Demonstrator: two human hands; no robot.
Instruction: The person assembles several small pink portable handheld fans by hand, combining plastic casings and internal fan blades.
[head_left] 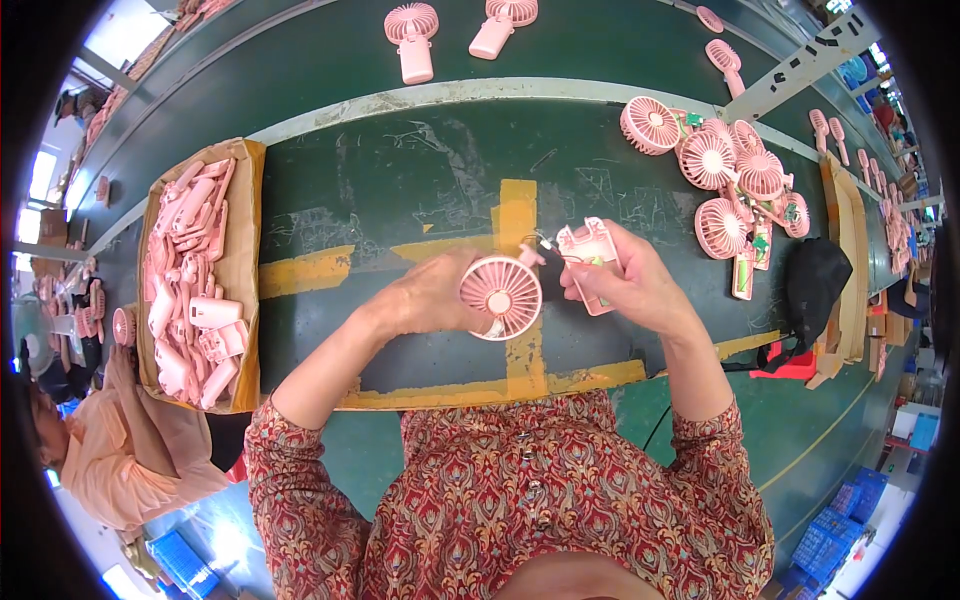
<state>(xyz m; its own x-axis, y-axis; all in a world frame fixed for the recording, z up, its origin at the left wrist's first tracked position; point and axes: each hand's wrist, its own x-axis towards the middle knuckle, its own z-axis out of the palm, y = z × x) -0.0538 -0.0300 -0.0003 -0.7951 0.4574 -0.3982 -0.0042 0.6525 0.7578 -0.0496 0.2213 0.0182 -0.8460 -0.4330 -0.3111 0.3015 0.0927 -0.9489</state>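
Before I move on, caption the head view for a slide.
Left hand holds pink fan head, right hand pink casing, over green workbench.

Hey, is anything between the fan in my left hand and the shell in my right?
No separate object visibly blocks the gap between the pink fan and the pink shell; only the fan's neck and thin dark wiring show there.

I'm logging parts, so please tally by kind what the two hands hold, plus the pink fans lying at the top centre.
Fan head in the left hand: 1
Casing piece in the right hand: 1
Handheld fans at the top centre: 2
Total: 4
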